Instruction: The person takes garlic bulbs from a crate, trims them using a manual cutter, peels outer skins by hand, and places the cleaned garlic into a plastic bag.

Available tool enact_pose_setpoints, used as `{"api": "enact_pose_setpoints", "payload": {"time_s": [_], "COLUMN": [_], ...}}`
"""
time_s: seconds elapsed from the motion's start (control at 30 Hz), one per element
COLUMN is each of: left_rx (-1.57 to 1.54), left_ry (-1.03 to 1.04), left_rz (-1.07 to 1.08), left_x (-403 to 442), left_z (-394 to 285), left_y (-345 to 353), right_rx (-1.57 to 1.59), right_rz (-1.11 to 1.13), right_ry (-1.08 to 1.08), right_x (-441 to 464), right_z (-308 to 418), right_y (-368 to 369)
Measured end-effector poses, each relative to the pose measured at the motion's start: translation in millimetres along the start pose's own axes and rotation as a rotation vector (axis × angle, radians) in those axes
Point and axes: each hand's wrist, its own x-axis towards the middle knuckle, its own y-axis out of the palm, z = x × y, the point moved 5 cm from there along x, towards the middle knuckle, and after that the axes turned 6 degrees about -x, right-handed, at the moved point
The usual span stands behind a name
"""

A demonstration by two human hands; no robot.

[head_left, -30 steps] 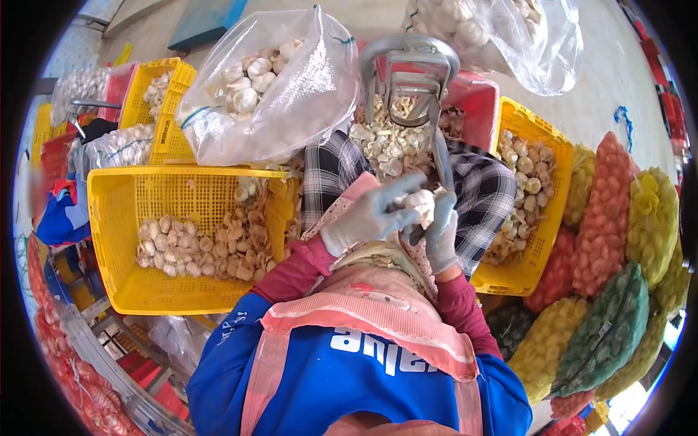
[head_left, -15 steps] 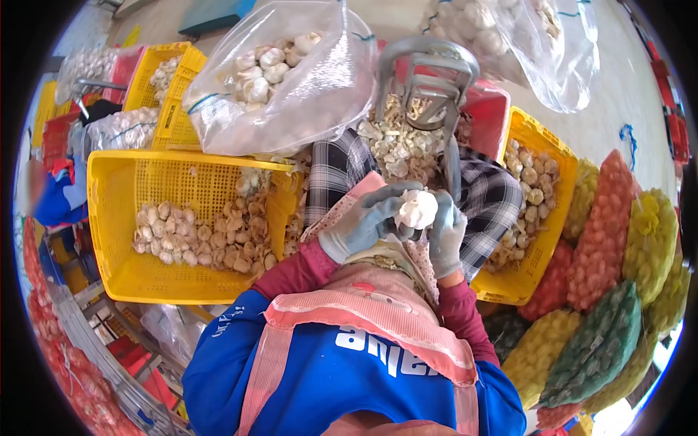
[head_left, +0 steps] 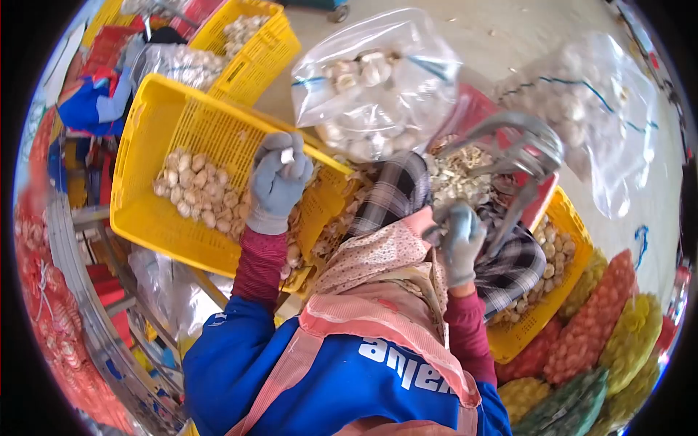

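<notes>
My left hand (head_left: 278, 182), in a grey glove, is raised above the right end of a yellow crate (head_left: 156, 211). Its fingers are curled in, and a small white piece (head_left: 287, 155) shows among them; what it is I cannot make out. Garlic bulbs (head_left: 193, 182) with brownish skins lie in the crate below. Over my lap, my gloved right hand (head_left: 459, 243) is closed and slightly blurred. Something dark grey shows beside its fingers, too unclear to name. Near it stands a grey metal frame (head_left: 509, 138) over a red tub (head_left: 538, 196) of garlic skins.
A clear plastic bag (head_left: 378, 73) of white bulbs stands ahead, with another bag (head_left: 574, 109) further right. A second yellow crate (head_left: 520, 341) of garlic sits by my right knee. Filled net sacks (head_left: 589, 320) lie beyond it. Another person's blue sleeve (head_left: 91, 109) shows at far left.
My hands were together around a white garlic bulb; now they are apart and that bulb is no longer plainly visible. My left hand has moved left over the crate. The view has turned.
</notes>
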Motion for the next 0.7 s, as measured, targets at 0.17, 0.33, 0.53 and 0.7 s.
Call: {"api": "enact_pose_setpoints", "payload": {"time_s": [0.17, 0.33, 0.53, 0.7], "left_rx": [1.759, 1.687, 1.724, 1.822], "left_ry": [-0.739, -0.434, -0.539, -1.024], "left_rz": [-0.731, -0.701, -0.734, -0.589], "left_x": [-97, -103, -50, -45], "left_z": [-29, -24, 7, 23], "left_y": [-157, -242, -277, -285], "right_rx": [-0.259, -1.161, -0.890, -1.173], "right_rz": [-0.076, 0.156, 0.363, 0.383], "right_ry": [0.312, -0.117, -0.371, -1.057], "right_x": [-38, -40, -11, 78], "right_z": [-83, -40, 67, 137], "right_y": [-56, -41, 40, 145]}}
